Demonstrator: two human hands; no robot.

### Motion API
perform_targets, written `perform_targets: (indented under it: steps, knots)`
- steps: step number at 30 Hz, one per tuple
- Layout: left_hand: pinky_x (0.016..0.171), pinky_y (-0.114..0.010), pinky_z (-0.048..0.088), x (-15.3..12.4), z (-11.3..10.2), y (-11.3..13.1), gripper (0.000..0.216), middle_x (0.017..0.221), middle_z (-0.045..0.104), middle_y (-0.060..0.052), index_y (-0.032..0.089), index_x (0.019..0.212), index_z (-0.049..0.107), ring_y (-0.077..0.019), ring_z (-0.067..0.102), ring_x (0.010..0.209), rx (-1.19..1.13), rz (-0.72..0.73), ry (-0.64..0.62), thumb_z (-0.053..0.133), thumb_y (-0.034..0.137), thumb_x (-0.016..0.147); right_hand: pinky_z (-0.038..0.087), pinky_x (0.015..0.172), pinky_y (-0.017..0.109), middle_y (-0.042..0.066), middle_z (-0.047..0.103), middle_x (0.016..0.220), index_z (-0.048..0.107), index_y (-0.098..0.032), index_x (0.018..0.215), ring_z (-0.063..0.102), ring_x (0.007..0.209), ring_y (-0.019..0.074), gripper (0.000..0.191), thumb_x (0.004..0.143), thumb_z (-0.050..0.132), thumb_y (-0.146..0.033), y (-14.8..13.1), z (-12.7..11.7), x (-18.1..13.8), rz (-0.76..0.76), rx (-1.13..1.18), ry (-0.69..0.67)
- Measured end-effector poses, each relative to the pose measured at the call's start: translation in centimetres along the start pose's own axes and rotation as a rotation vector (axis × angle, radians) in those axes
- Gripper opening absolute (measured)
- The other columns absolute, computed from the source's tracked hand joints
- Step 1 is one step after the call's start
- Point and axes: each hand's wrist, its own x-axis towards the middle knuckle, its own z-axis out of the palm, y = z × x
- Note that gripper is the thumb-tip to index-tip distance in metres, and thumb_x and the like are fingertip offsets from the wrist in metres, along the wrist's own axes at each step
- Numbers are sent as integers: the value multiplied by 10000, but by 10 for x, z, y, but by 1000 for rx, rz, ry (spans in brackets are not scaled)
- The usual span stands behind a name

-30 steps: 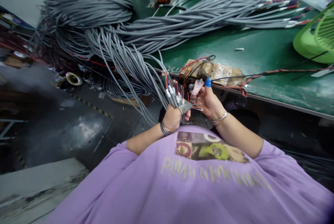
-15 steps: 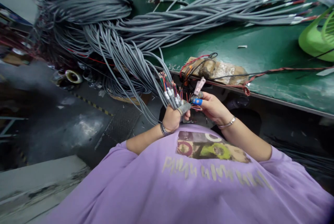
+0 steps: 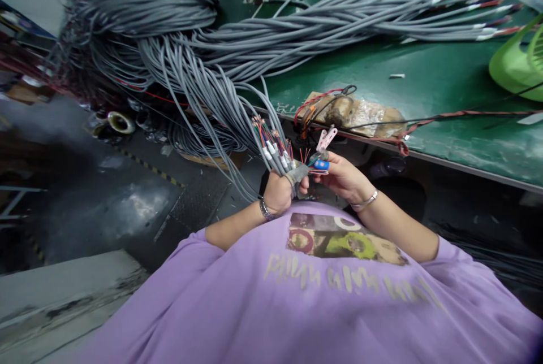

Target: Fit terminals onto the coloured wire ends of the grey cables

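Observation:
My left hand [image 3: 278, 191] is wrapped around a bundle of grey cables [image 3: 271, 163], close in front of my shirt. Its thumb has a grey covering and presses on the cable ends, where white sleeves and thin coloured wires [image 3: 267, 135] stick out. My right hand [image 3: 343, 177] is closed just to the right, with blue tape on a finger. It pinches thin reddish wires [image 3: 318, 171] that run out from beside the left thumb. A pink two-armed piece [image 3: 326, 139] stands above the right fingertips; whether the hand holds it, I cannot tell.
Long bundles of grey cable [image 3: 263, 42] lie across the green table [image 3: 458, 81]. A taped cardboard piece [image 3: 360, 112] with cords sits at the table's edge. At the right stands a green plastic basket [image 3: 509, 67]. A ring-shaped roll [image 3: 121, 122] is low on the left.
My right hand has shifted slightly left and its fingers have turned toward the left thumb. The pink piece's two arms now show spread apart. My left hand keeps its hold.

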Motion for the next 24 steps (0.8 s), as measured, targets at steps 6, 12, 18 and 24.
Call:
perform_targets:
  steps: [6,12,18,24]
  knots:
    - [404,-201,425,1,-7,-1,361,512,583,29,165,664,579,-73,499,400,10,-39,-74,799,451,639,486,530,205,-17,682,673,679,-186,769,594,566,96,329,575,923,-293,0,-1,5,31,12,-57]
    - [408,-203,427,-1,-4,3,352,502,574,33,165,666,575,-72,491,398,31,-74,-41,800,427,600,444,521,218,-2,684,671,697,-172,799,582,563,104,321,607,913,-312,-2,8,3,18,8,-57]
    - [413,-194,428,-3,0,3,319,518,586,36,167,687,581,-76,514,428,13,-54,21,788,395,602,478,532,197,-37,675,673,672,-185,777,546,535,67,346,594,917,-348,0,-5,4,5,73,13]
    - [408,-190,425,-3,7,6,312,513,585,37,168,670,573,-73,515,421,-9,-29,1,788,387,615,474,531,244,17,676,721,669,-203,826,557,559,112,566,773,618,-765,-15,-7,13,-32,46,78]
